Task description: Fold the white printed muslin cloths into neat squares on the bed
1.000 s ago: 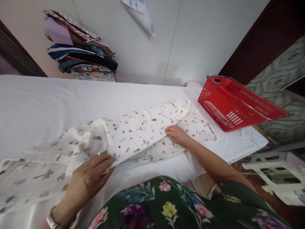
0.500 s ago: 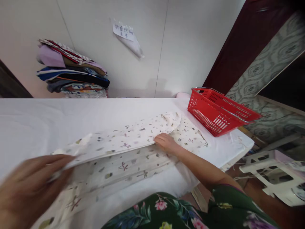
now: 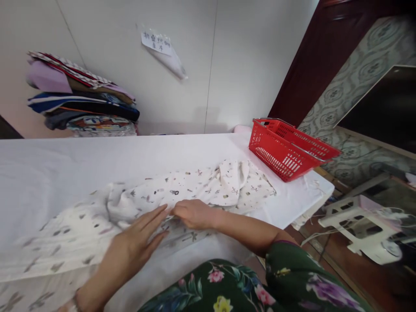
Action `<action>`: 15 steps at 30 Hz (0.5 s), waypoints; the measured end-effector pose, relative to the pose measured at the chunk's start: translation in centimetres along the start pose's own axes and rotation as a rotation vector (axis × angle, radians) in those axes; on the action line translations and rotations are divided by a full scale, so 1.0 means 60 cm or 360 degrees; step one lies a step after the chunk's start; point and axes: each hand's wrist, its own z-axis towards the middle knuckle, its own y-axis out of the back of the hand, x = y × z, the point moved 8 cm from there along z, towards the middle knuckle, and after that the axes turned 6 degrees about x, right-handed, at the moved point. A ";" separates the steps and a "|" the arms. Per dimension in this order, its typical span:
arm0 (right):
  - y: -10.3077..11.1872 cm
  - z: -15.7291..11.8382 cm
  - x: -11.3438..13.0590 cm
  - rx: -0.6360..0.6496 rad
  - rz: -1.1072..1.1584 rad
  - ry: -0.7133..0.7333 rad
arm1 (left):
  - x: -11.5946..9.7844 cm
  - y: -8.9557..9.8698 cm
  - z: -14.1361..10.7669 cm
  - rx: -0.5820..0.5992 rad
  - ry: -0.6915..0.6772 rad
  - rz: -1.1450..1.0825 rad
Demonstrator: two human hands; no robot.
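The white palm-print cloth (image 3: 182, 186) lies lengthwise along the near part of the white-covered table (image 3: 156, 151), its right end just short of the red plastic basket (image 3: 282, 151). The person's right hand (image 3: 193, 213) has its fingers curled closed, apparently pinching the cloth's near edge; the left hand (image 3: 138, 236) is open, fingers long and thumb apart, fingertips almost meeting the right hand's at that edge. To work the edge well, the right hand should pinch lightly and hold its spot as an anchor, while the left follows the edge outward, keeping the layers together. The fabric looks thin and soft, so hard tugging would probably skew it. The bunched folds left of centre and the loose flap near the right end would best be smoothed flat before any crease is pressed.
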 end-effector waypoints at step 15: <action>-0.011 -0.087 -0.093 -0.0342 -0.0216 -0.0418 | 0.059 0.012 0.023 0.0042 0.0453 0.0116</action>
